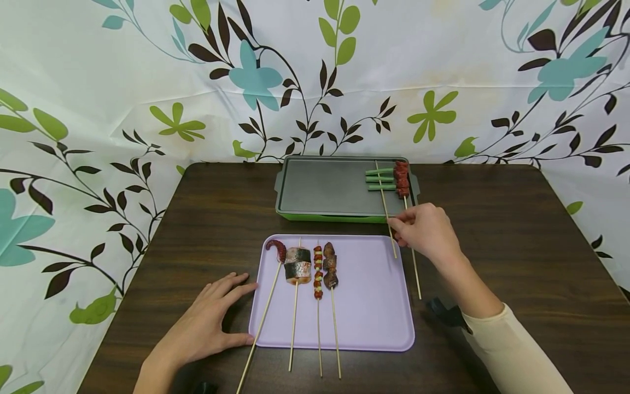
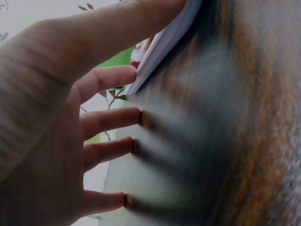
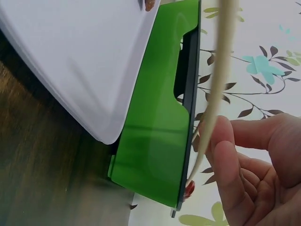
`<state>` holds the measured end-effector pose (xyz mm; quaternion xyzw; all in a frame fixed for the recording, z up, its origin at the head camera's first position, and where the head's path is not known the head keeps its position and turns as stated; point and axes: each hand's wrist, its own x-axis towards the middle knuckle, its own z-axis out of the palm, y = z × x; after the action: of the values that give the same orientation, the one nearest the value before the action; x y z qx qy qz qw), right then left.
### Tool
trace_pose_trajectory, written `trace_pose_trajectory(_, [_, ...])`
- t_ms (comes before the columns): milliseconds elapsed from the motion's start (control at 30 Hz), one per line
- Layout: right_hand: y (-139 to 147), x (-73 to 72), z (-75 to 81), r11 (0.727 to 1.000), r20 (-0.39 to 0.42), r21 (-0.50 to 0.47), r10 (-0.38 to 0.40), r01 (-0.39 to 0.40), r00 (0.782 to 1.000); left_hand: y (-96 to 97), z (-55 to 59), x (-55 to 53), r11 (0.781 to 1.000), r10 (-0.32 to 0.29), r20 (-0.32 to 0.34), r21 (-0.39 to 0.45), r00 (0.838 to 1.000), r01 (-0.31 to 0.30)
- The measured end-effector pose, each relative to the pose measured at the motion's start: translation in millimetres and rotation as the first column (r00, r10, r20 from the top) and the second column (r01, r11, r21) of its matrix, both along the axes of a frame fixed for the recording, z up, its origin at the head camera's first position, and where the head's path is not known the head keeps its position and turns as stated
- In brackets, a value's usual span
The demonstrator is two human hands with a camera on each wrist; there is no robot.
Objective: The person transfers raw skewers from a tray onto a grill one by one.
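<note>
My right hand (image 1: pixel 423 232) pinches the bare stick of a green-vegetable skewer (image 1: pixel 380 187), whose green stalks lie crosswise over the right part of the grill (image 1: pixel 327 186). Beside those stalks, a red meat skewer (image 1: pixel 401 179) lies on the grill's right edge, and its long stick runs beneath my right hand. My left hand (image 1: pixel 206 317) is spread on the table, with thumb and index fingertip at the left rim of the lilac tray (image 1: pixel 374 306). In the left wrist view, its other fingertips (image 2: pixel 127 146) rest on the wood.
On the tray lie a tentacle skewer (image 1: pixel 277 250), a fish skewer (image 1: pixel 298 265), a thin red-and-pale skewer (image 1: pixel 318 273) and a brown meat skewer (image 1: pixel 330 268); their sticks overhang the front rim. The grill's green front (image 3: pixel 150 136) stands just behind the tray. A patterned cloth (image 1: pixel 354 65) hangs behind the table.
</note>
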<state>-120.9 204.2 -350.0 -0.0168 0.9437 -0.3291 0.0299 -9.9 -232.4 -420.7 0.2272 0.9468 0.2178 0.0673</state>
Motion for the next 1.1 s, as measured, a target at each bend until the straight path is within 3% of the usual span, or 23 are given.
trace_pose_trajectory(400, [-5, 26.7, 5.2, 0.999, -0.016, -0.025, 0.030, -0.030, 0.999, -0.7, -1.0, -0.8, 1.000, -0.006, -0.009, -0.007, 1.000, 0.006])
trace_pose_trajectory(733, [-24, 61.9, 6.3, 0.995, -0.058, -0.041, 0.088, -0.091, 0.994, 0.1, -0.7, -2.5, 1.000, -0.007, -0.011, -0.013, 1.000, 0.007])
trace_pose_trajectory(933, [-44, 85.4, -8.5, 0.974, -0.082, 0.060, 0.222, -0.218, 0.971, 1.1, 1.9, -3.7, 1.000, -0.011, 0.000, -0.012, 1.000, 0.011])
trace_pose_trajectory(1100, [-62, 100.0, -24.3, 0.935, -0.026, 0.086, 0.347, -0.344, 0.937, 1.3, 2.1, -3.0, 1.000, -0.009, -0.002, -0.018, 1.000, 0.009])
